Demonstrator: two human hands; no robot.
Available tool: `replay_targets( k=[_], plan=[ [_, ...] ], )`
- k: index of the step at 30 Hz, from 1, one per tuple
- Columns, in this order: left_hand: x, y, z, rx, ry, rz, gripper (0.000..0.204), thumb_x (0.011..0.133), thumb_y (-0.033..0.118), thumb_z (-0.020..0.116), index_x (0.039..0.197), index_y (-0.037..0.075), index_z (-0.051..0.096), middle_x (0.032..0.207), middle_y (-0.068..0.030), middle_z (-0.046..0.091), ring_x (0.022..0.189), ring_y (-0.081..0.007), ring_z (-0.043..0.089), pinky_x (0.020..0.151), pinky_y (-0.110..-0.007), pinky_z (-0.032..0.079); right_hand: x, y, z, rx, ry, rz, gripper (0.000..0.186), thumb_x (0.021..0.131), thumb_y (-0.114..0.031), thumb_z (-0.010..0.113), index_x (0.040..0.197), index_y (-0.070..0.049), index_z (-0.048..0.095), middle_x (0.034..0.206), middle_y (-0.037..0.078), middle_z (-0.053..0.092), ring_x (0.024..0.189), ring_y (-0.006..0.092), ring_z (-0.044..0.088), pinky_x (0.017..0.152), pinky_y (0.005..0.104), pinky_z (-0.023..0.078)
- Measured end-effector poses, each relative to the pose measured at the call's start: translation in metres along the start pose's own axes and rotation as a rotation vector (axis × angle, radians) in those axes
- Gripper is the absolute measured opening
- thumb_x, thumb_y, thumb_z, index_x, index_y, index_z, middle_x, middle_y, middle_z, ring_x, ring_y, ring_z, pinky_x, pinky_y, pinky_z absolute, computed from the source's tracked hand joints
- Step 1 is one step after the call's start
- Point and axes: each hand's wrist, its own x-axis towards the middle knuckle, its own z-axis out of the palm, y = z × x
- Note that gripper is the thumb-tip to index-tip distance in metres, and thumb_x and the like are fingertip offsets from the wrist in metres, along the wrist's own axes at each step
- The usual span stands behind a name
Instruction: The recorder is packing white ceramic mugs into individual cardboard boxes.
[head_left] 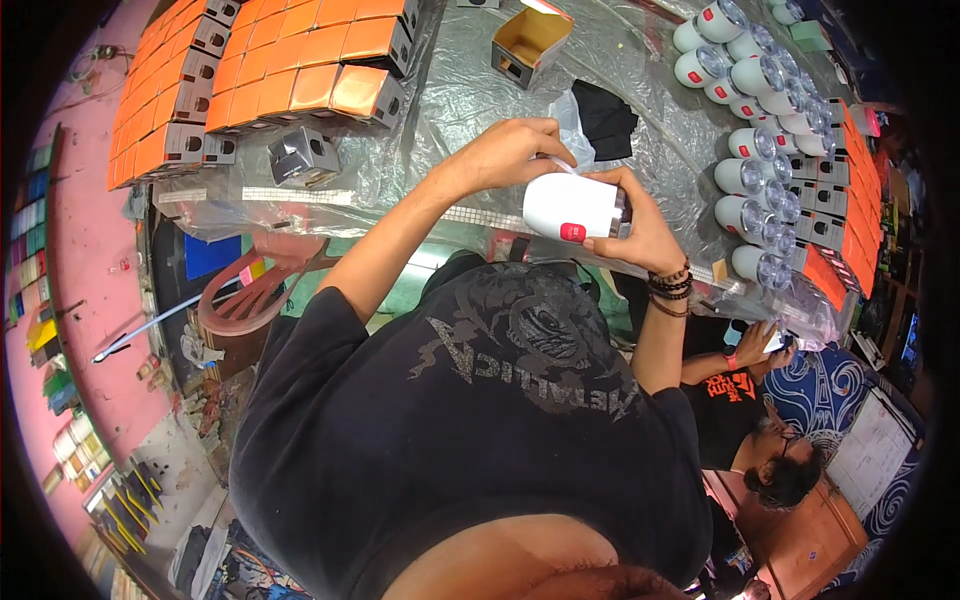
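A white tumbler (568,205) with a small red label lies sideways just over the near edge of the table. My right hand (640,232) grips its metallic rim end, thumb below and fingers above. Along the upper side of the tumbler, my left hand (520,155) is closed in a pinch. A thin pale bit shows at its fingertips, too small to name. Just beyond the hands lie a crumpled translucent plastic bag (570,125) and a folded black cloth (606,120).
Orange-topped boxes (300,60) stand in rows at the far left, with a silver-grey box (303,157) nearer. An open box (531,45) is beyond the cloth. Several white tumblers (745,180) and more orange boxes (865,190) fill the right. Another person (735,400) works at the lower right.
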Motion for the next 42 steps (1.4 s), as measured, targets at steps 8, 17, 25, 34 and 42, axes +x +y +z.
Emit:
replay_targets(
  k=[8, 17, 25, 34, 42],
  plan=[
    [-0.007, -0.012, 0.005, 0.1, 0.11, 0.084, 0.031, 0.085, 0.013, 0.079, 0.116, 0.01, 0.077, 0.097, -0.0069, 0.068, 0.09, -0.0267, 0.071, 0.081, -0.041, 0.057, -0.003, 0.014, 0.009, 0.028, 0.125, -0.11, 0.079, 0.068, -0.024, 0.093, 0.134, -0.001, 0.056, 0.128, 0.013, 0.065, 0.119, 0.0222, 0.062, 0.105, 0.036, 0.047],
    [-0.026, -0.031, 0.062, -0.17, 0.207, -0.617, 0.046, 0.078, 0.03, 0.088, 0.113, 0.006, 0.072, 0.1, -0.0088, 0.069, 0.09, -0.0233, 0.069, 0.079, -0.035, 0.056, -0.011, 0.018, 0.009, 0.095, 0.184, -0.125, 0.079, 0.069, -0.019, 0.093, 0.136, -0.001, 0.055, 0.136, 0.014, 0.061, 0.125, 0.0232, 0.06, 0.109, 0.0375, 0.045],
    [-0.032, -0.016, 0.071, 0.134, 0.342, -0.629, 0.035, 0.076, 0.032, 0.083, 0.094, 0.005, 0.069, 0.086, -0.0129, 0.075, 0.083, -0.0368, 0.074, 0.075, -0.046, 0.058, -0.011, 0.027, 0.012, 0.153, 0.239, -0.139, 0.08, 0.07, -0.016, 0.092, 0.137, -0.001, 0.052, 0.138, 0.014, 0.061, 0.127, 0.0238, 0.059, 0.11, 0.039, 0.046],
    [-0.027, -0.006, 0.035, -0.142, 0.031, -0.531, 0.023, 0.075, 0.016, 0.08, 0.093, 0.001, 0.08, 0.082, -0.0108, 0.078, 0.076, -0.0189, 0.075, 0.073, -0.033, 0.057, -0.012, 0.028, 0.021, 0.182, 0.372, -0.114, 0.078, 0.072, -0.016, 0.093, 0.136, -0.001, 0.052, 0.137, 0.014, 0.061, 0.127, 0.0236, 0.06, 0.108, 0.0381, 0.049],
    [-0.021, -0.009, 0.013, -0.23, 0.089, -0.513, 0.027, 0.081, 0.021, 0.083, 0.1, 0.001, 0.082, 0.085, -0.0121, 0.079, 0.079, -0.0198, 0.076, 0.075, -0.033, 0.058, -0.011, 0.032, 0.023, -0.091, 0.416, -0.13, 0.077, 0.072, -0.02, 0.094, 0.134, 0.001, 0.053, 0.13, 0.017, 0.063, 0.118, 0.0259, 0.065, 0.101, 0.0385, 0.052]
  ],
)
